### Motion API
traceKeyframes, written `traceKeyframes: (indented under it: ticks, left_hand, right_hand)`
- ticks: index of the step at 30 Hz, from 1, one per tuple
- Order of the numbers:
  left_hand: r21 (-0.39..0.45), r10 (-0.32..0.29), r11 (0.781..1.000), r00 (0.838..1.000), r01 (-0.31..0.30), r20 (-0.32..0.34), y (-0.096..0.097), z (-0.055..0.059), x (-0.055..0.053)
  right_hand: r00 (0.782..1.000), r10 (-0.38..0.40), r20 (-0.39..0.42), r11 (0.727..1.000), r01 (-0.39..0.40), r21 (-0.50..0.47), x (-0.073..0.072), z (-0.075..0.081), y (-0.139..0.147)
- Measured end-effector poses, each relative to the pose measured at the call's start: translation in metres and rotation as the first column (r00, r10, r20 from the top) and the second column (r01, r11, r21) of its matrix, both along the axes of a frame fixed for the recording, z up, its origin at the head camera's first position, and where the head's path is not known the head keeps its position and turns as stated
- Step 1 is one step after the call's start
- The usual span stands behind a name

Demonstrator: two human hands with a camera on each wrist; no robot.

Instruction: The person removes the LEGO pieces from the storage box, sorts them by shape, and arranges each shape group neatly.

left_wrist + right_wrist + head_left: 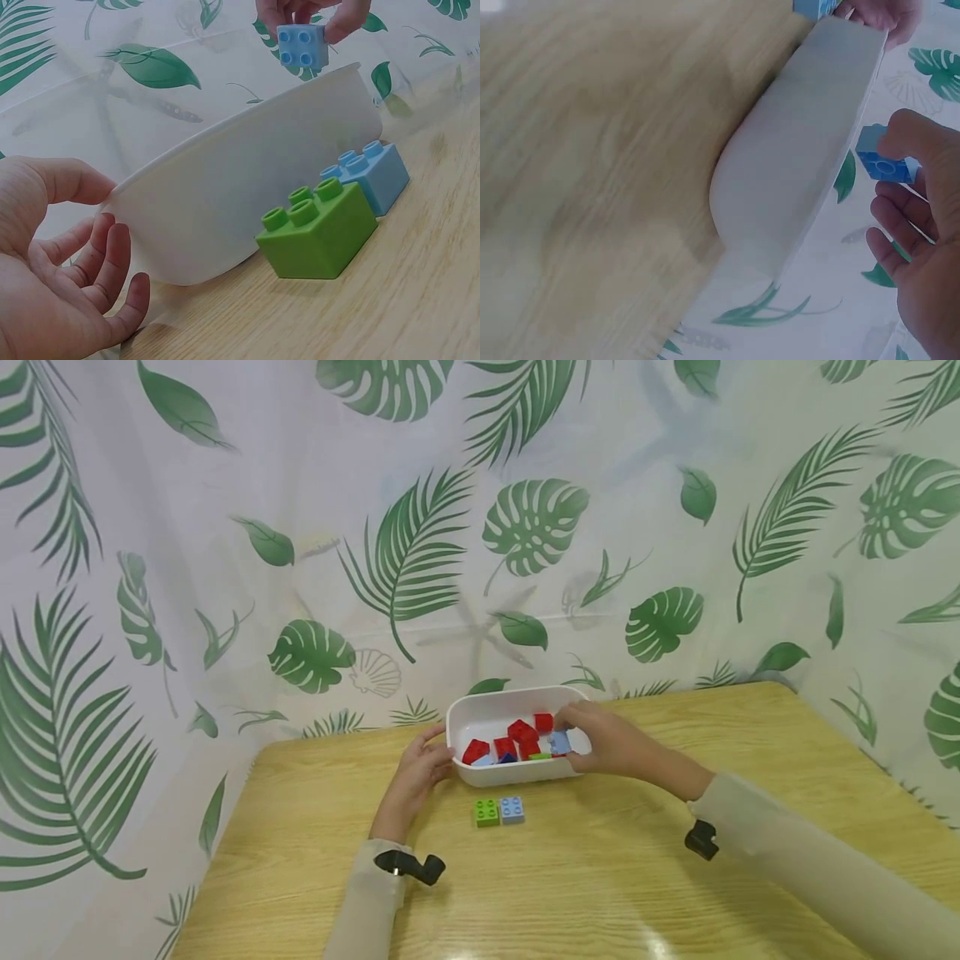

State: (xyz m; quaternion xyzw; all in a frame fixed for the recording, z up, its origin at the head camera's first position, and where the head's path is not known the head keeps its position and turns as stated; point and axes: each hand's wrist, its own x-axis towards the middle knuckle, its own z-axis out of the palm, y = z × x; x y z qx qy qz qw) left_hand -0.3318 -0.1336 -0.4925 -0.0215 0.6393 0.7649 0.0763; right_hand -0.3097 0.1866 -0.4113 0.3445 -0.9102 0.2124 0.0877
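A white tub point(525, 772) at the back of the table holds several red bricks point(522, 732), with blue and green ones among them. My left hand point(422, 768) holds its left end, thumb at the rim and fingers against the outside wall point(109, 255). Over the tub's right end, my right hand point(611, 739) pinches a light blue brick point(301, 46) between thumb and fingertips. From the right wrist the brick point(885, 154) shows its hollow underside. A green brick point(486, 812) and another light blue brick point(512, 810) stand side by side in front of the tub, studs up.
A curtain point(420, 560) printed with green leaves hangs right behind the tub and around the wooden table point(585, 877). Black wrist devices point(701, 840) sit on both sleeves.
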Motion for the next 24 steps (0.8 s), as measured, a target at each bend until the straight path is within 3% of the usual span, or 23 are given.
traceKeyframes:
  ticks: [8, 13, 24]
  left_hand:
    - [0.000, -0.002, 1.000, 1.000, 0.002, 0.001, 0.000, -0.001, -0.001]
    - [0.003, 0.006, 1.000, 1.000, -0.006, 0.005, 0.000, 0.001, 0.001]
    - [0.009, 0.006, 1.000, 1.000, -0.006, -0.002, 0.001, 0.001, 0.000]
  right_hand:
    - [0.977, 0.063, 0.204, 0.976, -0.018, -0.216, 0.016, -0.014, -0.006]
    - [0.955, 0.086, 0.285, 0.976, -0.023, -0.218, 0.022, -0.023, -0.007]
    - [0.931, 0.112, 0.347, 0.975, -0.035, -0.221, 0.027, -0.049, -0.005]
